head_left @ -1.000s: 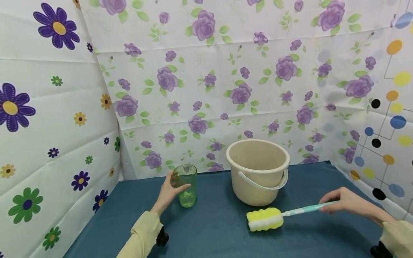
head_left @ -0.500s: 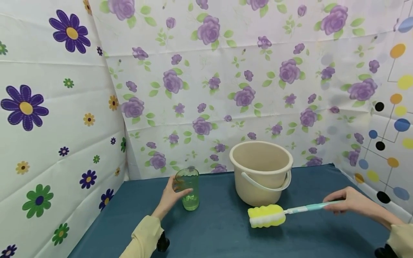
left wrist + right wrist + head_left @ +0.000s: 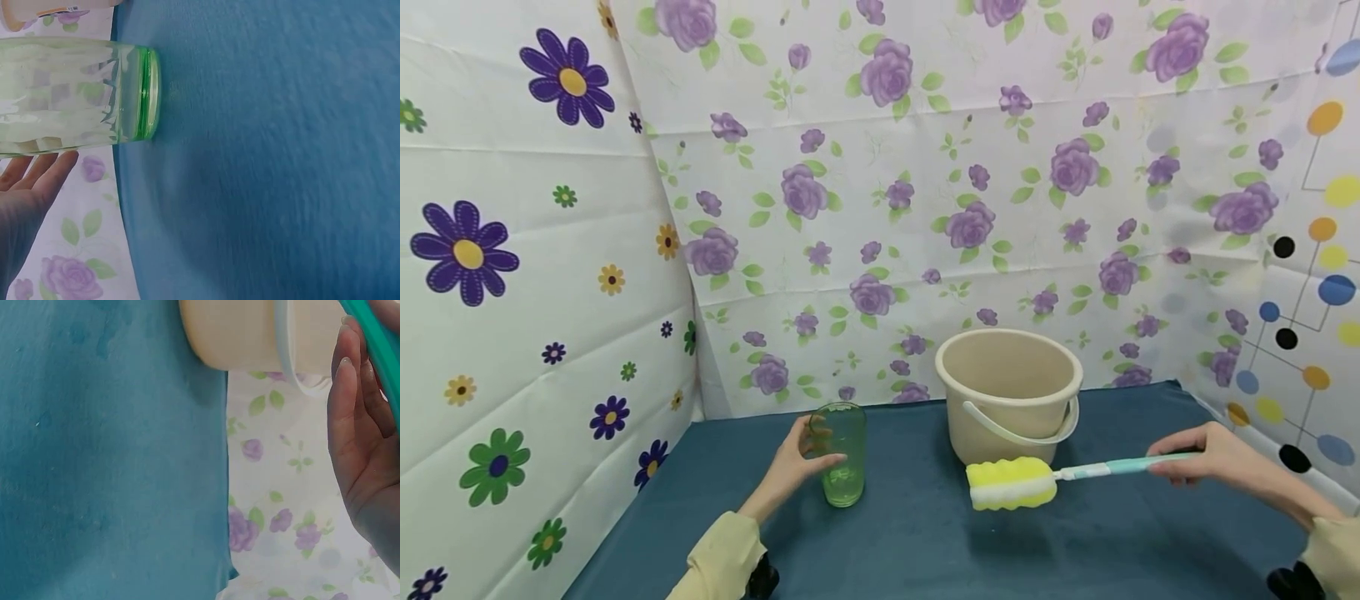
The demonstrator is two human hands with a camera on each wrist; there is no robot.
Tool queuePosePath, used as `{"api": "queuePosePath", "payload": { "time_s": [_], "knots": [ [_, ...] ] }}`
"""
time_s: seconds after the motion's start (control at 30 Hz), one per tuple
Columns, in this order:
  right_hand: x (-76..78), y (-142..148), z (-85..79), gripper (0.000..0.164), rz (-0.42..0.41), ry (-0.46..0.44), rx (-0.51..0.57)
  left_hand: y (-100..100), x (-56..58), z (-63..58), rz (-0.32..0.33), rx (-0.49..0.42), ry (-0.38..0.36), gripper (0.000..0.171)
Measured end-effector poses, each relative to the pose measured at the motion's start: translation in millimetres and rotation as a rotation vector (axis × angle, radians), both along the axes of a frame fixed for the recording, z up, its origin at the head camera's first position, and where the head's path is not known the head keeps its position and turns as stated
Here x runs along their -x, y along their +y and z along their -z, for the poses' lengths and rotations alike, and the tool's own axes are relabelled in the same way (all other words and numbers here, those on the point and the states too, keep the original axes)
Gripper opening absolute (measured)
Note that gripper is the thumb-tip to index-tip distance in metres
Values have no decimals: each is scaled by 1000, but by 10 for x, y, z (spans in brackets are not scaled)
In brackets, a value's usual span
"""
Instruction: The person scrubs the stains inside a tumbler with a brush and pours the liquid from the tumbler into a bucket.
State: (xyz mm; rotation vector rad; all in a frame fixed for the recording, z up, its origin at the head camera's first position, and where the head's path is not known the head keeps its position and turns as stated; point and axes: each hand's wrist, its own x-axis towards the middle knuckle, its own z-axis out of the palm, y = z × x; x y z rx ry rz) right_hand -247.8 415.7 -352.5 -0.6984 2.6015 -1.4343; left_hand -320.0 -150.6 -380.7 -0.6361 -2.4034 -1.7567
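My left hand (image 3: 801, 462) grips a clear green drinking glass (image 3: 844, 475) from its left side, thumb in front and fingers behind. The glass stands upright in the head view; in the left wrist view its thick green base (image 3: 149, 94) shows close over the blue cloth. On the right, my right hand (image 3: 1221, 458) holds the pale teal and white handle (image 3: 1123, 466) of a bottle brush between thumb and fingers. Its yellow and white sponge head (image 3: 1011, 483) points left, above the cloth with a shadow beneath, overlapping the bucket's foot in this view.
A cream bucket (image 3: 1000, 429) with a white bail handle (image 3: 1018, 435) stands at the back, right of centre. Blue cloth (image 3: 917, 533) covers the table. Flowered sheets (image 3: 880, 208) hang behind and at the left, a dotted one (image 3: 1315, 333) at the right.
The left hand has brought the glass slightly nearer to me. The right hand has raised the brush a little, its sponge head shifting slightly left. The head view has also shifted a bit.
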Motion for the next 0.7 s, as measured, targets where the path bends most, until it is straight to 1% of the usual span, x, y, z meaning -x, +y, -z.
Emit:
{"api": "queuePosePath", "payload": {
  "time_s": [0.13,0.3,0.4,0.5,0.57,0.7],
  "knots": [
    [10,-81,-48,16,24,21,-11,-22,-85,-77,38,55,-4,62],
    [32,-160,-77,16,26,37,-12,-76,-125,-127,129,121,5,63],
    [40,-186,-85,16,15,49,-5,-117,-103,-105,187,154,37,63],
    [45,-207,-91,15,12,55,-9,-142,-74,-64,237,189,51,63],
    [51,-223,-98,15,13,57,-15,-149,-63,-35,253,218,47,63],
    [55,-263,-121,16,19,58,-12,-133,-92,-30,277,236,32,63]
  ]
}}
